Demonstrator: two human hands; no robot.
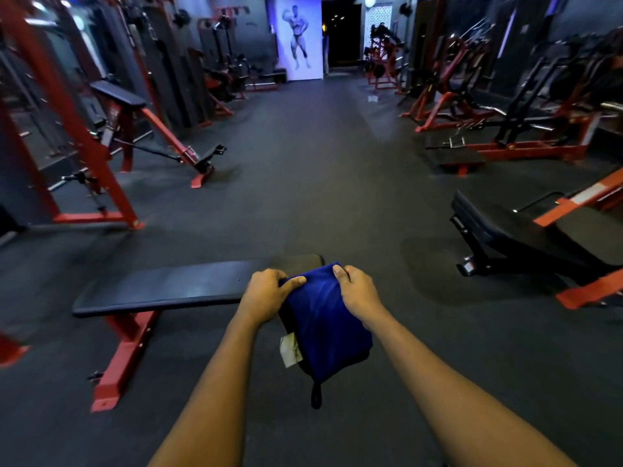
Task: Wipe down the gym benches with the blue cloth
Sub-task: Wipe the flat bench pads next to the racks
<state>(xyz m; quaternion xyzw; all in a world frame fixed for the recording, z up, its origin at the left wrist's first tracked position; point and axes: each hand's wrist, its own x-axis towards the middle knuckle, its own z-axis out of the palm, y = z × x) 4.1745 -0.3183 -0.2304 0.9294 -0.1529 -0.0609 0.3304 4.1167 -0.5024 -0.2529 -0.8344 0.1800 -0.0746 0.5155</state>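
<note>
**Blue cloth held ready at the end of the bench**

The blue cloth (325, 318) is gripped at its top edge by both hands and is held up in front of the person, over the near right end of the flat bench (161, 288). The upper left corner is pinched by the left hand (266, 291), with the thumb laid across the front of the fabric and the fingers curled behind it. The upper right corner is grasped by the right hand (357, 291), with the fingers folded over the edge. The rest of the cloth is left to hang between the forearms.

This two-handed hold is judged to be for opening or refolding the cloth into a flat pad before it is laid on the black padding, which lies just behind the hands. Whether the cloth touches the padding cannot be told, since the contact is hidden by the hands.

The cloth is seen as a thick, folded bundle of deep blue, softly creased, with a darker layer showing along its left edge. A pale label (290, 350) is stitched at that edge, and a short black loop (316, 396) dangles from the lowest corner.

The bench is carried on a red frame (124, 352) above the dark floor (337, 183). A second bench (526, 230) is placed well apart to the right, presumably to be wiped afterwards.
</note>
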